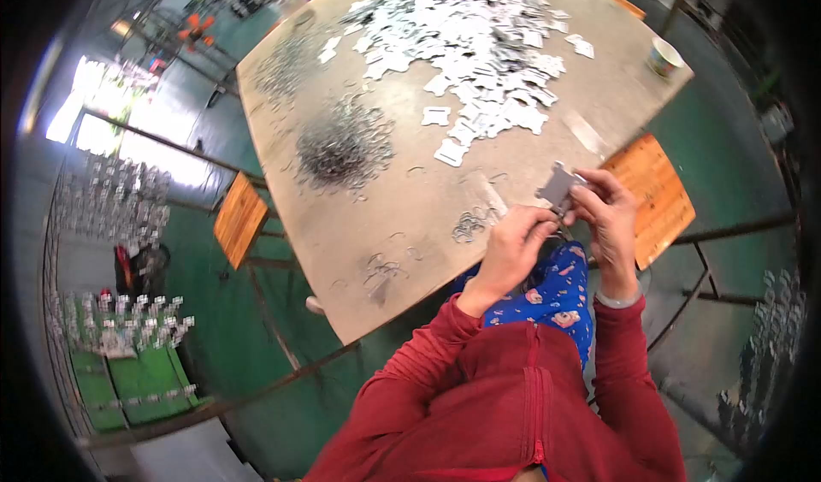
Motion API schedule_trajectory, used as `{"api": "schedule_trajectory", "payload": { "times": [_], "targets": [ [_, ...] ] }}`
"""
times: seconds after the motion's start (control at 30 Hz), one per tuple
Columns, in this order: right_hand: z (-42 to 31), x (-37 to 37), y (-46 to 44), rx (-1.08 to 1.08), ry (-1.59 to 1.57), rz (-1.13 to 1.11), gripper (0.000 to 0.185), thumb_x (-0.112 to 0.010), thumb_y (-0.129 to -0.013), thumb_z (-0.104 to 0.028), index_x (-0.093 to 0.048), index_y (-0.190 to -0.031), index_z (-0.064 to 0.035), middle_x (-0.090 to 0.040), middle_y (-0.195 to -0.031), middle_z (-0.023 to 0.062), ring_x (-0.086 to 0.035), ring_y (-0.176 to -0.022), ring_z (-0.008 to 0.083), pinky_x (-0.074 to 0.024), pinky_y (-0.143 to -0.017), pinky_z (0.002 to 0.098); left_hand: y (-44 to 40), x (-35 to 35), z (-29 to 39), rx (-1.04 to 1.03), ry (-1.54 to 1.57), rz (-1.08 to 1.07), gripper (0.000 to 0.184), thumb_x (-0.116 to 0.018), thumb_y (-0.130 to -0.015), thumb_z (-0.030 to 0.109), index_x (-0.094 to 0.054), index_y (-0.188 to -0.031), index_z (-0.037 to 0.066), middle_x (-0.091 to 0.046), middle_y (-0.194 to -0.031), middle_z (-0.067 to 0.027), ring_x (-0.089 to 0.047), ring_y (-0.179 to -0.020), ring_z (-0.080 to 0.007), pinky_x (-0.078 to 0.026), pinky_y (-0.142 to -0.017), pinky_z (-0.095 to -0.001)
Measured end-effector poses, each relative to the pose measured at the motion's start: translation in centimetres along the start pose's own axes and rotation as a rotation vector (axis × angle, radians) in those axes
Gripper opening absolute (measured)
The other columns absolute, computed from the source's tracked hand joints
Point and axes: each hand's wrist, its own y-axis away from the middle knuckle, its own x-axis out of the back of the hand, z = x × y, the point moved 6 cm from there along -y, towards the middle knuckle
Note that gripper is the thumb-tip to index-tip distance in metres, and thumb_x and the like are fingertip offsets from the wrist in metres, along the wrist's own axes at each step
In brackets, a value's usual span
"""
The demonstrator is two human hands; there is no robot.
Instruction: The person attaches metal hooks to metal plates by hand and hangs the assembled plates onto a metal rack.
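A flat grey metal plate (558, 186) is held up just past the table's near edge. My right hand (605, 217) pinches its right side between thumb and fingers. My left hand (518, 247) is closed near the plate's lower corner, its fingertips pressed together; what they grip is too small to make out. Left of my hands, a little cluster of dark rings (468, 225) lies on the table (342, 242). Farther off, a large heap of pale flat plates (479, 46) covers the table's far part, and a dark pile of small rings (342, 147) lies to its left.
A paper cup (664, 58) stands at the table's right corner. Wooden stools are at the right (652, 200) and left (240, 219) of the table. More thin rings (385, 270) are scattered near the front edge. Racks of hanging metal parts (111, 200) stand at the far left.
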Motion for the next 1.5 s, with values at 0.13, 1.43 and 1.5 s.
{"api": "schedule_trajectory", "payload": {
  "times": [0.13,1.43,1.5],
  "targets": [
    [0.4,-0.8,0.7,0.059,0.007,0.022,0.021,-0.061,-0.079,0.003,-0.058,-0.100,0.0076,-0.062,-0.078,0.0108,-0.060,-0.059,0.0147,-0.0504,-0.054,0.0230,0.2,0.7,0.0,-0.097,-0.160,0.059,0.011,-0.065,-0.080,0.005,-0.061,-0.089,0.001,-0.063,-0.085,-0.0101,-0.061,-0.081,-0.0257,-0.048,-0.071,-0.0325],
    [1.7,0.4,4.9,0.145,0.207,0.000,0.016,-0.066,-0.080,0.001,-0.064,-0.095,0.0027,-0.066,-0.085,0.0029,-0.060,-0.077,0.0068,-0.0480,-0.071,0.0200,-0.3,1.7,-1.1,0.445,0.643,-0.039,0.014,-0.063,-0.086,0.010,-0.061,-0.097,0.001,-0.063,-0.094,-0.0029,-0.059,-0.083,-0.0081,-0.046,-0.077,-0.0215],
    [1.8,0.6,4.8,0.171,0.246,0.023,0.015,-0.066,-0.078,0.002,-0.065,-0.093,0.0021,-0.065,-0.082,0.0029,-0.060,-0.074,0.0071,-0.0471,-0.068,0.0203,-0.1,1.2,-1.3,0.482,0.680,-0.033,0.013,-0.063,-0.086,0.010,-0.061,-0.096,0.002,-0.063,-0.098,-0.0043,-0.057,-0.089,-0.0096,-0.044,-0.083,-0.0245]
  ]
}}
